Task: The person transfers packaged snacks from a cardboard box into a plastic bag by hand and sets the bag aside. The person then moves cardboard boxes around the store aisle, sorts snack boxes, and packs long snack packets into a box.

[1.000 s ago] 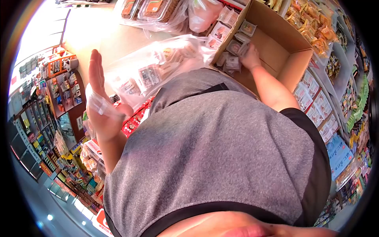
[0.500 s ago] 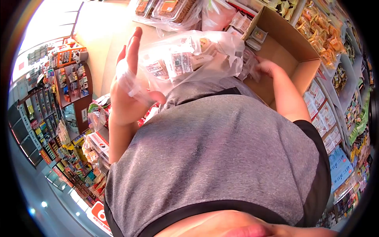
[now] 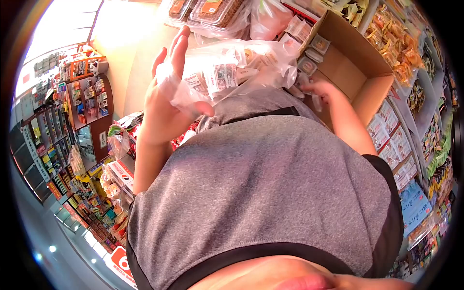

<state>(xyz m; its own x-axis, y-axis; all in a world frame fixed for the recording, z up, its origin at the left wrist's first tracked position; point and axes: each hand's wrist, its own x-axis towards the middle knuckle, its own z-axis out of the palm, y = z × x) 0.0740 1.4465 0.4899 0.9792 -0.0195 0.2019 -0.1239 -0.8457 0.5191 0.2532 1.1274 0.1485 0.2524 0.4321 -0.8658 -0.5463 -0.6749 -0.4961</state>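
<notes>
My left hand (image 3: 166,104) is raised at the left with its fingers stretched out. A handle of a translucent plastic bag (image 3: 193,60) loops across its palm and thumb. Inside the bag lie several wrapped snack packets (image 3: 222,77), some with printed labels. At the near left side of an open cardboard box (image 3: 360,55), my right hand (image 3: 326,92) has its fingers curled round small clear-wrapped packets (image 3: 303,79). Their contents are hard to make out. A few similar small packets (image 3: 319,43) line the box's left inner side.
Clear trays of brown food (image 3: 215,12) and a pinkish plastic bag (image 3: 269,19) stand beyond the bag. Orange-wrapped snacks (image 3: 394,43) fill a bin right of the box. Shelves of packaged goods (image 3: 89,99) stand at the left.
My left hand has shifted slightly right and up with the bag handle. My right hand has moved a little down inside the box edge, and more small packets show along the box's left side.
</notes>
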